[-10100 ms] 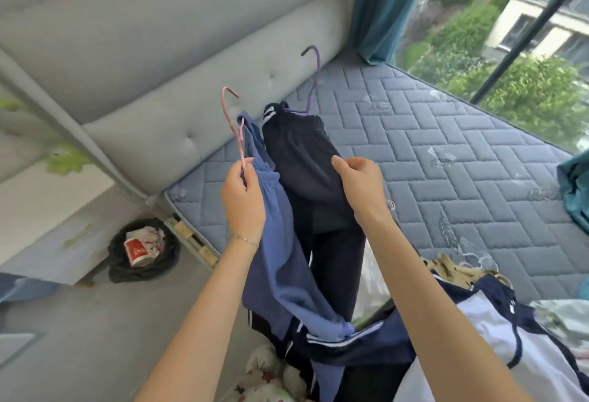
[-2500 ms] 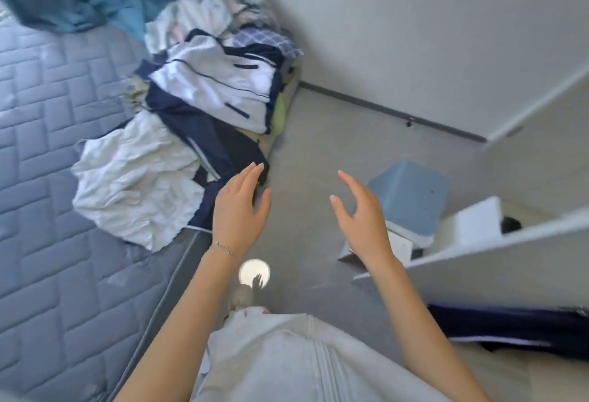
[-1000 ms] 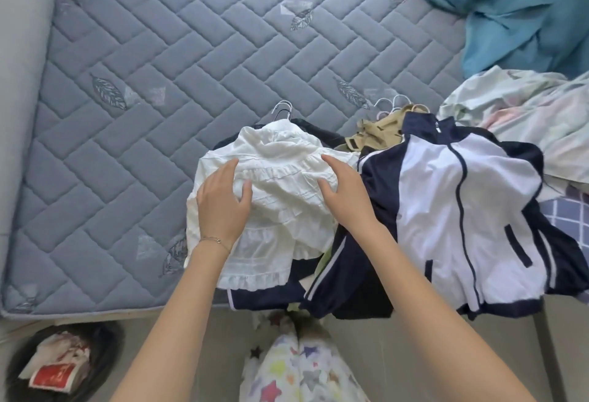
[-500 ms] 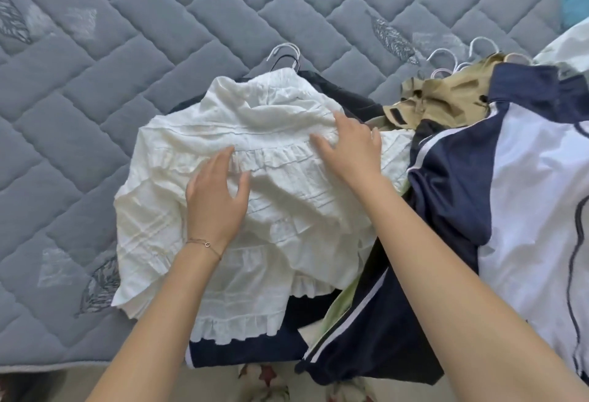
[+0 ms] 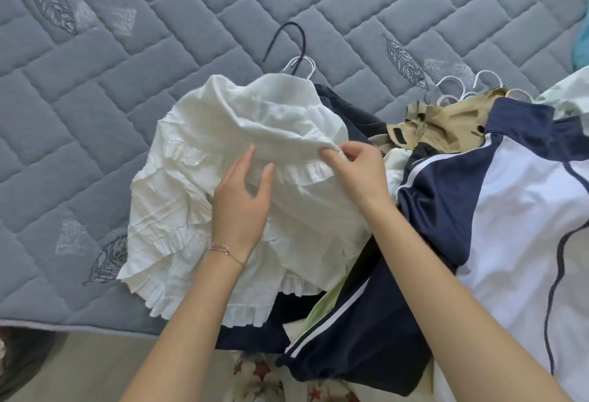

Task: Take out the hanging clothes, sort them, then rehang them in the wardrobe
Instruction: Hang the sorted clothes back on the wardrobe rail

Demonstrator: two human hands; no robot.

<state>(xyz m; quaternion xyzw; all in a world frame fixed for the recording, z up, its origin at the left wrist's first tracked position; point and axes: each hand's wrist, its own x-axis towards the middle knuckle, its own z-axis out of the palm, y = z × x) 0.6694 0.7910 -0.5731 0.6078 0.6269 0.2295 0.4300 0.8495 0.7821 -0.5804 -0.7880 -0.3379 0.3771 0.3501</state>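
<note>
Head view: a white ruffled garment (image 5: pixel 223 133) lies crumpled on the grey quilted mattress (image 5: pixel 95 82), near its front edge; its right side overlaps a dark navy garment (image 5: pixel 347 114). The left hand (image 5: pixel 242 207) lies over the middle of the white garment, fingers extended and relaxed, thumb apart, gripping nothing; whether the palm touches the cloth cannot be told. A thin bracelet (image 5: pixel 228 251) is on that wrist. The right hand (image 5: pixel 357 172) has its fingers curled and pinches a raised fold of the white garment just above a ruffle. A white hanger hook (image 5: pixel 302 65) projects from the garment's top edge; a dark hanger hook (image 5: pixel 293 38) lies just beyond it on the mattress. To the right lies a navy-and-white jacket (image 5: pixel 510 226), spread flat; a khaki garment (image 5: pixel 446 127) is bunched between it and the dark navy garment; a cluster of white hanger hooks (image 5: pixel 471 86) shows above the khaki cloth. Pale floor (image 5: pixel 79 366) shows below the mattress edge.
</note>
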